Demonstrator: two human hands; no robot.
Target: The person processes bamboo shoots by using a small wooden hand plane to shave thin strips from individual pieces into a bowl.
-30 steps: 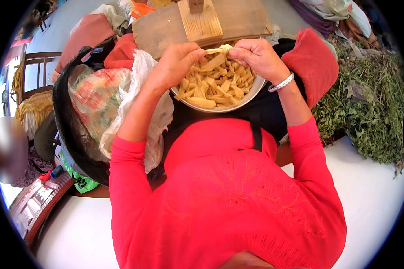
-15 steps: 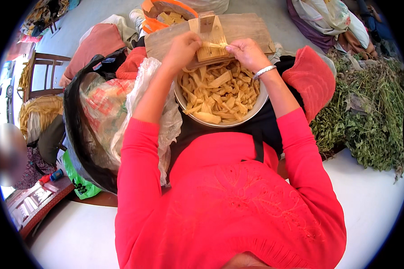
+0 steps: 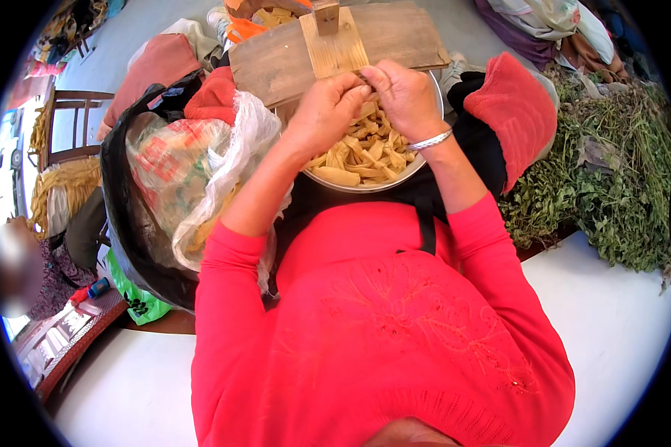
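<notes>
Left hand (image 3: 326, 110) and right hand (image 3: 406, 95) meeting, each grip pinched closed, anything held hidden from me, yellowish strips (image 3: 369, 154) partly covered, bowl (image 3: 365, 188) cut off by wooden board (image 3: 399, 37)

I see yellow strips (image 3: 371, 153) heaped loosely in a round silvery bowl (image 3: 361, 189), one plump piece (image 3: 336, 176) by the near rim; bowl's far side hidden.

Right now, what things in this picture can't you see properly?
Head view: whatever is between the fingertips of the left hand and right hand, hidden by the fingers.
Head view: the far part of the bowl, hidden by the wooden board and hands.
Head view: the top of the orange bag, cut off by the upper edge.
Head view: the other person's head, blurred.
</notes>
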